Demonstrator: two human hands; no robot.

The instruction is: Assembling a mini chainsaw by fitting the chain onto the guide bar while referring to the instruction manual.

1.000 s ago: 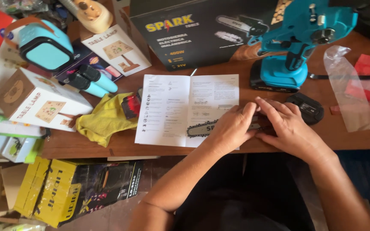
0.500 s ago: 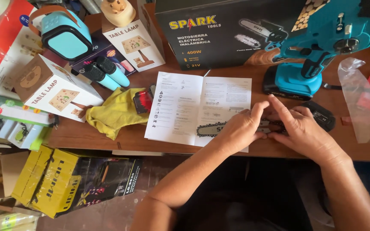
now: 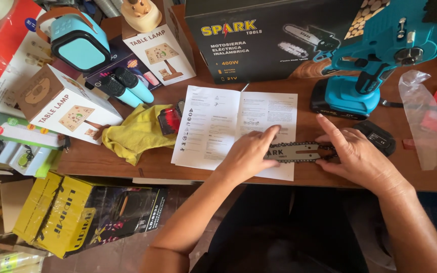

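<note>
- While the chainsaw guide bar with chain (image 3: 299, 151) lies flat at the table's (image 3: 421, 177) near edge, its tip is pressed by the left hand (image 3: 249, 154), fingers extended.
- The bar's 3 o'clock end is touched by the open right hand (image 3: 352, 154).
- The instruction leaflet (image 3: 228, 126) is partly overlapped at 9 o'clock.
- The teal cordless chainsaw body (image 3: 375, 65) stands at 1 o'clock.

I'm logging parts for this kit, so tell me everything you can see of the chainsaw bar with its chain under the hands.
The guide bar is a flat, silver-grey metal blade with a dark toothed chain looped round its edge and a slot near its right end. It lies flat, lengthwise left to right, partly on the open instruction leaflet and partly on the brown wooden table. The left hand presses its left end; the right hand holds the chain at its right end.
</note>
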